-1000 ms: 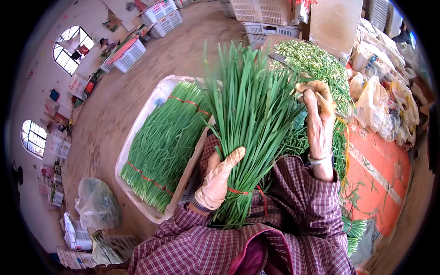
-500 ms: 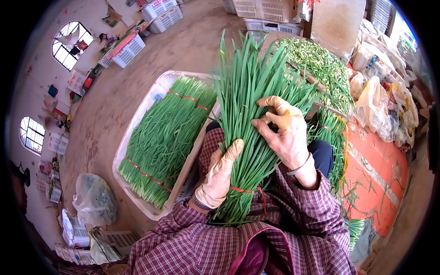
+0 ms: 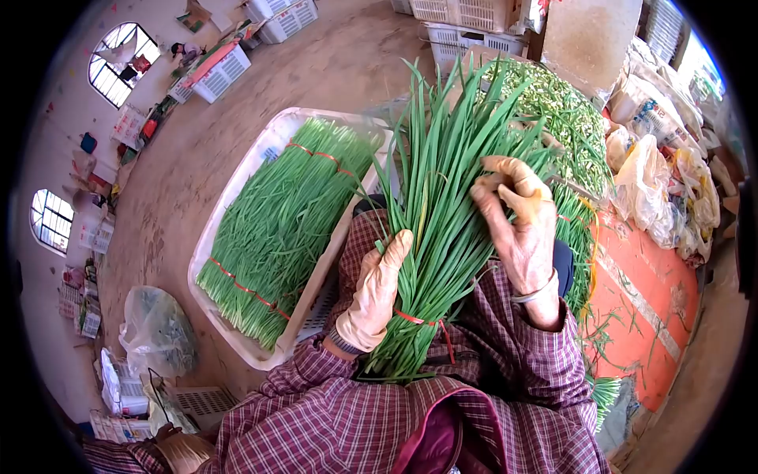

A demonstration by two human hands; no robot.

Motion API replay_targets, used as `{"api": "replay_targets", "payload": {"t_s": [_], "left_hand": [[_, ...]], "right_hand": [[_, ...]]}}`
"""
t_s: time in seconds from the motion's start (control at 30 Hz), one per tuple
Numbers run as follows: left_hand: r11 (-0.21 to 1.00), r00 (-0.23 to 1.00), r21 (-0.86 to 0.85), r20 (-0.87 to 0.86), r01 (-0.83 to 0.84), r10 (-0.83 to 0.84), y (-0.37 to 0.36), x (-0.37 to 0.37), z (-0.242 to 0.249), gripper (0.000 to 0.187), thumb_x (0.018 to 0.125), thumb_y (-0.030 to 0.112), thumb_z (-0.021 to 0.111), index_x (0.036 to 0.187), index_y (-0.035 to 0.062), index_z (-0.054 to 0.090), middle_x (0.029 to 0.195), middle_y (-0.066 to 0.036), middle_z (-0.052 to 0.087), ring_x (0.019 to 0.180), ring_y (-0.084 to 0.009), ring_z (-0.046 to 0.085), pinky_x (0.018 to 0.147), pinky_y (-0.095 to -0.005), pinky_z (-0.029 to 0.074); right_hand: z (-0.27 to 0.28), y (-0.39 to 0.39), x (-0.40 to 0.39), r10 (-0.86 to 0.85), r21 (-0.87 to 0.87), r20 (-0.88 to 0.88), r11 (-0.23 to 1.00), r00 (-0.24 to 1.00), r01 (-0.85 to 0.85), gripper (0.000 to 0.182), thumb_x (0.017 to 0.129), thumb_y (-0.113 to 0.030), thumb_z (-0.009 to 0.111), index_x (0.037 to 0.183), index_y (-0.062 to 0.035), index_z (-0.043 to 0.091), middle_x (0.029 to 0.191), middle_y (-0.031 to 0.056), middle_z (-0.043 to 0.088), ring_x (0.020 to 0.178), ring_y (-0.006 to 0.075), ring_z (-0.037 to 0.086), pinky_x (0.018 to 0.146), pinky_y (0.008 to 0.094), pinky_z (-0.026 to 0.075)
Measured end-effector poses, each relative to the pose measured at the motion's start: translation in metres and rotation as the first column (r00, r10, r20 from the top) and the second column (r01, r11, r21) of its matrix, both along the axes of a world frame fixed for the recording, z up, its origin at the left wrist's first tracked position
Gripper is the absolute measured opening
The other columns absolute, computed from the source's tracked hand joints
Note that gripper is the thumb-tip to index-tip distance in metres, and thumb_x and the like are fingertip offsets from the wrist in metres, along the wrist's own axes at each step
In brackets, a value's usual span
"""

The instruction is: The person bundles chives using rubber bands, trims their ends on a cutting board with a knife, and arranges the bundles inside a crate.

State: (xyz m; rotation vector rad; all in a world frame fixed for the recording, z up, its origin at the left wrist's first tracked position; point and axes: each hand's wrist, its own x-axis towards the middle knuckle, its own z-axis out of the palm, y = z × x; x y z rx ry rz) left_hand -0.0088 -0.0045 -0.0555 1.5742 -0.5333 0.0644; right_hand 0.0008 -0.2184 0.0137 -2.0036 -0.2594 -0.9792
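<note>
A bunch of green chives (image 3: 442,213), tied low down with a red band (image 3: 414,318), stands upright over my lap, its leaf tips fanning away from me. My left hand (image 3: 373,296), in a pale glove, is wrapped round the bunch's left side with the thumb pointing up. At the bunch's right side is my right hand (image 3: 523,225), with tan coverings on some fingers. Its thumb and forefinger are curled together against the leaves; whatever is between them is too small to make out. A yellowish leaf (image 3: 425,204) shows among the green ones.
To the left, a white crate (image 3: 207,294) holds tied chives (image 3: 292,229). A heap of trimmings (image 3: 557,118) and plastic bags (image 3: 651,186) lie at the right, beside an orange-red board (image 3: 643,308). A clear bag (image 3: 158,332) rests on the floor (image 3: 162,237).
My right hand has moved to the right, away from the middle of the bunch. The yellowish leaf has become visible. My left hand keeps its hold on the chives.
</note>
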Motion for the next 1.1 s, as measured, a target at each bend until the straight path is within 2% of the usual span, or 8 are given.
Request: {"api": "replay_targets", "payload": {"t_s": [0.1, 0.13, 0.17, 0.27, 0.33, 0.6, 0.9, 1.1], "left_hand": [[0.992, 0.991, 0.091, 0.11, -0.091, 0.081, -0.001, -0.001, 0.002, 0.041, 0.109, 0.029, 0.05, 0.13, -0.0032, 0.063, 0.125, -0.012, 0.068, 0.117, -0.0178, 0.063, 0.104, -0.0298, 0.048], [0.997, 0.994, 0.042, -0.086, -0.058, 0.062, -0.003, -0.001, 0.007, 0.041, 0.109, 0.029, 0.05, 0.131, -0.0033, 0.062, 0.126, -0.012, 0.068, 0.119, -0.018, 0.063, 0.105, -0.0296, 0.048], [0.999, 0.961, -0.012, -0.276, -0.035, 0.03, -0.005, -0.002, 0.013, 0.041, 0.109, 0.029, 0.05, 0.132, -0.0033, 0.061, 0.127, -0.013, 0.067, 0.12, -0.0182, 0.062, 0.106, -0.0295, 0.048], [0.999, 0.98, -0.004, -0.193, -0.041, 0.039, -0.005, -0.006, 0.012, 0.041, 0.108, 0.03, 0.052, 0.131, -0.0037, 0.061, 0.128, -0.013, 0.067, 0.121, -0.0181, 0.062, 0.106, -0.0283, 0.047], [0.993, 0.92, -0.076, -0.388, -0.086, 0.05, -0.008, -0.006, 0.017, 0.04, 0.107, 0.03, 0.055, 0.127, -0.0029, 0.064, 0.126, -0.012, 0.068, 0.118, -0.0163, 0.063, 0.104, -0.0266, 0.048], [0.985, 0.905, -0.116, -0.42, -0.13, 0.07, -0.018, -0.015, 0.029, 0.037, 0.106, 0.031, 0.057, 0.121, -0.0016, 0.068, 0.111, -0.003, 0.07, 0.104, -0.0096, 0.063, 0.093, -0.0235, 0.05], [0.992, 0.878, -0.019, -0.469, -0.123, 0.1, -0.015, -0.012, 0.024, 0.037, 0.106, 0.032, 0.057, 0.122, 0.0, 0.068, 0.113, -0.003, 0.07, 0.104, -0.0099, 0.062, 0.093, -0.0248, 0.049], [0.976, 0.965, -0.212, -0.261, -0.046, -0.011, -0.012, -0.007, 0.0, 0.038, 0.107, 0.029, 0.056, 0.125, -0.0031, 0.064, 0.125, -0.008, 0.068, 0.117, -0.0135, 0.063, 0.103, -0.0253, 0.049]], "right_hand": [[0.019, 0.006, -0.01, -0.041, -0.128, 0.061, 0.991, 0.997, 0.049, 0.008, 0.08, 0.0, 0.073, 0.076, 0.0008, 0.066, 0.092, 0.0115, 0.07, 0.078, 0.0245, 0.069, 0.068, 0.034, 0.055], [0.021, 0.012, -0.008, 0.034, -0.18, 0.148, 0.984, 0.988, -0.007, 0.011, 0.078, 0.0, 0.073, 0.072, 0.0, 0.063, 0.088, 0.0105, 0.07, 0.077, 0.0239, 0.069, 0.066, 0.0344, 0.056], [0.014, 0.017, -0.01, 0.124, -0.134, 0.098, 0.985, 0.987, -0.111, 0.009, 0.08, -0.006, 0.073, 0.073, -0.003, 0.067, 0.088, 0.0072, 0.071, 0.077, 0.024, 0.07, 0.066, 0.0345, 0.056], [0.001, 0.037, -0.017, 0.023, -0.207, -0.153, 0.977, 0.988, -0.055, 0.009, 0.082, -0.018, 0.073, 0.078, -0.0108, 0.074, 0.089, 0.0002, 0.072, 0.077, 0.0235, 0.069, 0.065, 0.0345, 0.055], [-0.003, 0.039, -0.02, -0.039, -0.252, -0.163, 0.968, 0.986, -0.003, 0.009, 0.081, -0.019, 0.074, 0.077, -0.0109, 0.074, 0.089, 0.0003, 0.071, 0.075, 0.0237, 0.069, 0.064, 0.035, 0.054], [-0.006, 0.04, -0.024, -0.198, -0.355, -0.197, 0.927, 0.96, 0.118, 0.015, 0.082, -0.023, 0.075, 0.078, -0.0086, 0.075, 0.081, 0.0016, 0.07, 0.071, 0.0249, 0.067, 0.062, 0.0369, 0.053], [-0.015, 0.038, -0.021, -0.111, -0.167, -0.142, 0.982, 0.984, 0.087, 0.013, 0.082, -0.019, 0.076, 0.076, -0.0078, 0.075, 0.081, 0.0054, 0.071, 0.07, 0.0271, 0.067, 0.062, 0.0377, 0.053], [-0.022, 0.039, -0.027, -0.024, -0.053, -0.077, 0.998, 0.997, 0.02, 0.012, 0.08, -0.008, 0.077, 0.073, -0.0009, 0.071, 0.081, 0.006, 0.071, 0.07, 0.024, 0.067, 0.06, 0.036, 0.052]]}}
